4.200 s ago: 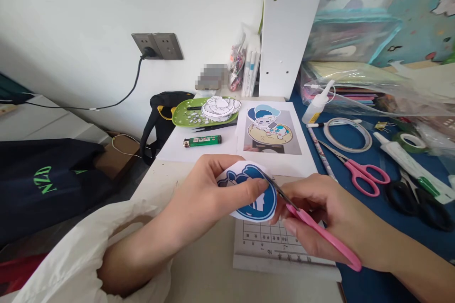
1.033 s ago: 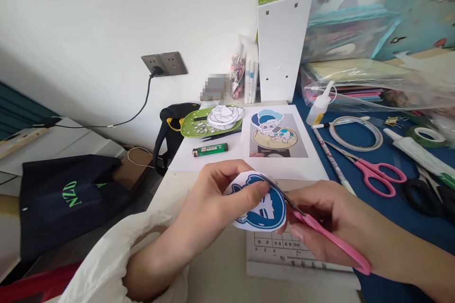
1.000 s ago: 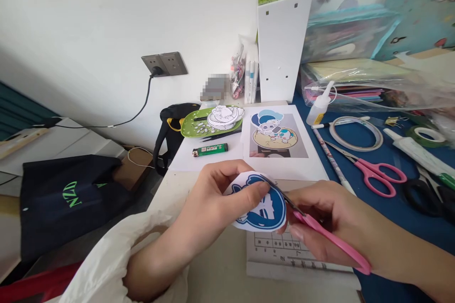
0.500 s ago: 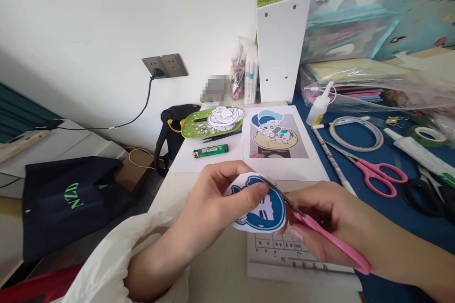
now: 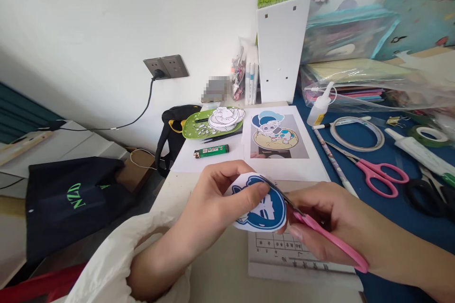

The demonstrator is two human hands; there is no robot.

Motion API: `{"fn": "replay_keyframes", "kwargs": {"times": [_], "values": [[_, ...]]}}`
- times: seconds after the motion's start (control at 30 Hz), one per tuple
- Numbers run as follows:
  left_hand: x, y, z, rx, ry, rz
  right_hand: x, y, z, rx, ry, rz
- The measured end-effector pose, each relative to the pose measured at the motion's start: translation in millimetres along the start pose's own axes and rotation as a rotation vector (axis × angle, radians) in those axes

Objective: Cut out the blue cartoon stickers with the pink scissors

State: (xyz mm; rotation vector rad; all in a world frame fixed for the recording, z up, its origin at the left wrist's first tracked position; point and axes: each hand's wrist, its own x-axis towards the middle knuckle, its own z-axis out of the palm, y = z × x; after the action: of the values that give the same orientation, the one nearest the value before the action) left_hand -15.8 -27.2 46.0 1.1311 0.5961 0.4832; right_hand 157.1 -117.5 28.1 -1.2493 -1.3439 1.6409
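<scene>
My left hand (image 5: 227, 199) pinches a paper cutout (image 5: 276, 206) printed with a blue and white cartoon figure, thumb on top of it. My right hand (image 5: 327, 218) grips a pair of pink-handled scissors (image 5: 314, 227). Their dark blades lie along the upper right edge of the paper, close to my left thumb. Part of the blades and of the handles is hidden by the paper and my fingers. Beneath both hands lies a printed sheet with a table on it (image 5: 270, 255). Beyond them is a picture sheet (image 5: 280, 137) showing a cartoon figure in an eggshell.
A green lighter (image 5: 212, 151) and a green tray (image 5: 190, 128) with a white paper cutout (image 5: 226, 118) sit at the back left. On the blue mat at right are other pink scissors (image 5: 382, 175), a tape roll (image 5: 357, 133), a glue bottle (image 5: 320, 109) and a pen (image 5: 332, 161).
The view has shifted very slightly. Both hands, the paper cutout and the scissors keep almost the same position.
</scene>
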Motion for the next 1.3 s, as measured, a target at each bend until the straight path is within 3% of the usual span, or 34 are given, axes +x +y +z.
{"fn": "replay_keyframes", "kwargs": {"times": [1.1,1.3], "values": [[-1.9,2.2,0.5,0.072,0.03,-0.028,-1.1,1.6,0.5,-0.094,0.062,-0.051],[-2.2,3.8,1.3,0.111,0.05,-0.043,-0.1,2.5,1.5,-0.109,0.016,-0.048]]}}
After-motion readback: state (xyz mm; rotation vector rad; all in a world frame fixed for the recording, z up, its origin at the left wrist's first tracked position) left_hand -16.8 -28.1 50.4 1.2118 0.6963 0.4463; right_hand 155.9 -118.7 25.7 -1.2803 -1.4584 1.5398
